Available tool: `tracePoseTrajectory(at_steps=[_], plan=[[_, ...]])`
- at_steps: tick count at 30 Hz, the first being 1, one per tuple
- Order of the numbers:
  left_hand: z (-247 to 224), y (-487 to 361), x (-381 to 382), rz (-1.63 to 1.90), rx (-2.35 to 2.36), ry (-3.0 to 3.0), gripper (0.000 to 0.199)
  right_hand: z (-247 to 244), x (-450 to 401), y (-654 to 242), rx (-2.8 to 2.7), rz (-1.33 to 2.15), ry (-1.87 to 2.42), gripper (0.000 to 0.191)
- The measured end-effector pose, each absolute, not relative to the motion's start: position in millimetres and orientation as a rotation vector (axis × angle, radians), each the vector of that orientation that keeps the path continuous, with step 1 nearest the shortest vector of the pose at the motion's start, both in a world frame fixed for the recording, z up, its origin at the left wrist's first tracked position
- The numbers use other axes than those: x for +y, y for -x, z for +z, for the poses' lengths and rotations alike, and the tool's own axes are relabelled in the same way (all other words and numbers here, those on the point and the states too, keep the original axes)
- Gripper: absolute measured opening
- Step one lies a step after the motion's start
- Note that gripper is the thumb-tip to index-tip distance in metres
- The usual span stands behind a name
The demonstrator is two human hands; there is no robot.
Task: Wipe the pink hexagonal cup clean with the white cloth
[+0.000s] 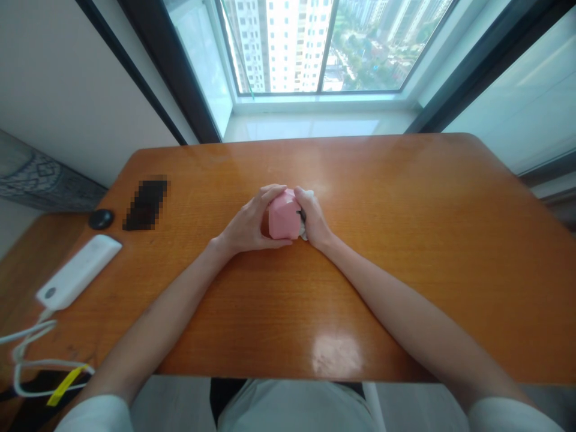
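Observation:
Near the middle of the table, a small pink object (283,216) with flat, angled faces is held a little in front of me. My left hand (249,225) is closed around its left side, with fingers along the far edge and the thumb along the near edge. On the opposite side, my right hand (317,223) is closed on a crumpled white cloth or tissue (303,233), pressed against the pink object's right side. A dark spot shows on that side, partly covered by my right hand. The exact kind of pink object cannot be made out.
The brown wooden table (427,240) reaches to a window (324,48). At the left lie a white power strip (80,271) with a looped white cable (33,363), a round black object (101,219) and a blurred dark object (146,204). A yellow tag (65,386) sits near the cable.

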State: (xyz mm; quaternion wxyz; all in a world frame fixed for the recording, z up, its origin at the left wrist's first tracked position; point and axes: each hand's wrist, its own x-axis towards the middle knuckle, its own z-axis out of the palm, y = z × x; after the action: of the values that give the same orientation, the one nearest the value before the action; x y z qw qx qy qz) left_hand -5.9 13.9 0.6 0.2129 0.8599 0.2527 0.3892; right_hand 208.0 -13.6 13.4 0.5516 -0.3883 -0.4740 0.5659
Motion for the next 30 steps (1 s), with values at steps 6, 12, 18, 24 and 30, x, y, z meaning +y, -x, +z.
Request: tracePoseTrajectory(at_steps=[6,12,18,24,30], plan=[[1.9,-2.0,6.9,1.041,0.789,-2.094,0.101,16.5,-27.2,-209.6,-1.331,1.193,1.001,0.069],[-12.9,0.3,14.2,1.1,0.694,-2.201,0.119,15.6,-21.0,-209.3,-1.255,1.249,0.978,0.065],[-8.6,0.6,15.0,1.135,0.62,-2.45,0.123,6.9,-7.2,-208.9,-1.098,1.334,0.917,0.064],[1.5,-4.0,7.6,1.095,0.773,-2.232,0.112,10.1,-18.1,-210.1,-1.205,1.225,1.005,0.069],[-11.4,-2.6,12.2,1.06,0.74,-2.125,0.114,15.8,-22.5,-211.1,-1.271,1.236,1.015,0.067]])
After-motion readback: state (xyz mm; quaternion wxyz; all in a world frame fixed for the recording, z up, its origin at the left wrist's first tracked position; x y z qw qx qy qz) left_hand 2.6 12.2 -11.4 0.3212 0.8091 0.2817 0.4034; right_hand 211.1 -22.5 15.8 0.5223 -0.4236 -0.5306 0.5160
